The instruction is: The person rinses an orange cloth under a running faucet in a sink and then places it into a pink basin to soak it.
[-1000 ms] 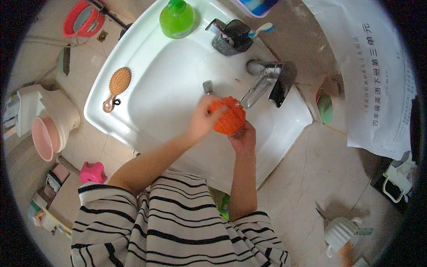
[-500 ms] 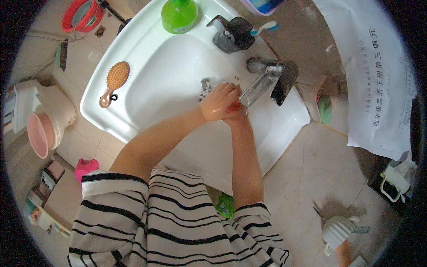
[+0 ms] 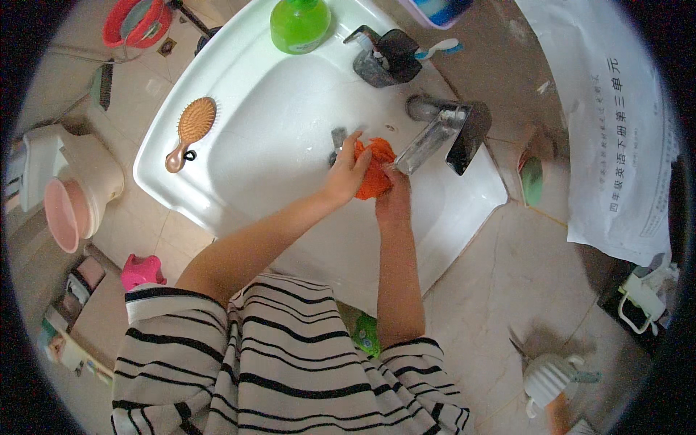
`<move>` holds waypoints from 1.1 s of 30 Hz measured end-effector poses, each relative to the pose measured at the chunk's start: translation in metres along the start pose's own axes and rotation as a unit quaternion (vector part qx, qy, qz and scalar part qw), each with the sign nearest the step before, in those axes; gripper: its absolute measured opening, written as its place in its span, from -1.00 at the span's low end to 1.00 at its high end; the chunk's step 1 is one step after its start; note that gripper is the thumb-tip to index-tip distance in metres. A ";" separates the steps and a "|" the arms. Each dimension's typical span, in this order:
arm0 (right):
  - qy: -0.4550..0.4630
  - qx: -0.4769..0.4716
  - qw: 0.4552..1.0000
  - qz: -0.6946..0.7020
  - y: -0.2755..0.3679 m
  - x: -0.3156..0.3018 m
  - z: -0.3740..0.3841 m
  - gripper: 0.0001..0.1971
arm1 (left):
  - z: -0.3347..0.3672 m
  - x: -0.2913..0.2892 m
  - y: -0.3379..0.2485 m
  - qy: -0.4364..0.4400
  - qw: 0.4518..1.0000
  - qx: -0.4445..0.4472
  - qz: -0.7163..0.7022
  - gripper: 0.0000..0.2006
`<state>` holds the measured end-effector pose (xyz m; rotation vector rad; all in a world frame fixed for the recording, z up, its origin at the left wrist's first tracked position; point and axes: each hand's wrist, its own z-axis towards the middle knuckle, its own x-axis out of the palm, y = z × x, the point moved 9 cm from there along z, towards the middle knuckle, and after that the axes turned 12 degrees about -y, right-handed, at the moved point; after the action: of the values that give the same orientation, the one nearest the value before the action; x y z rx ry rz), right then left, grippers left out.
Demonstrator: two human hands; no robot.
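Orange cloth (image 3: 373, 181), crumpled, is between the person's two hands over the white sink (image 3: 250, 145), just beside the end of the tap (image 3: 431, 141). Clock directions are taken from the cloth. Farthest left on the sink's rim, a brown hairbrush (image 3: 197, 122) lies well apart, between nine and ten o'clock; a green soap bottle (image 3: 299, 27) stands toward eleven. Next comes the left hand (image 3: 344, 174), touching the cloth's nine o'clock side: its forefinger points between twelve and one, its thumb is set across the cloth, and orange shows between them, so the fingers seem to pinch it. The cloth has no clear front; its visible part is a little longer than wide, the long axis running roughly twelve to six. The right hand (image 3: 395, 196) touches it from four o'clock; its fingers are mostly hidden, so whether they press or spread cannot be told. The tap is toward two, pointing back between seven and eight.

The step in hand appears to be working the cloth by the tap, probably rinsing or squeezing; whether water runs is unclear. The next move likely calls for a fuller grip from both hands, clear of the tap.
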<state>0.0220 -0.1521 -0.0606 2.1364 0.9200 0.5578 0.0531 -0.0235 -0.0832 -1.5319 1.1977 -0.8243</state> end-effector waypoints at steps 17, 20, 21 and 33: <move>0.130 0.092 0.975 0.156 0.017 0.016 -0.034 -0.44 | -0.009 -0.043 -0.069 0.098 0.988 0.075 0.089 -0.80; 0.143 0.086 0.975 0.148 0.021 0.020 -0.040 -0.46 | -0.006 -0.016 -0.037 0.189 0.971 0.099 0.112 -0.71; 0.140 0.076 0.977 0.140 0.023 0.021 -0.041 -0.47 | -0.004 -0.009 -0.022 0.224 0.968 0.054 0.100 -0.71; -0.067 0.083 0.993 0.049 -0.037 0.010 0.007 -0.69 | -0.012 0.047 -0.068 0.251 0.912 0.257 0.200 -0.70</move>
<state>0.0167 -0.1300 -0.0922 2.3477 0.8142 0.3907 0.0756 -0.0703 -0.0171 -0.6264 1.4474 -1.1732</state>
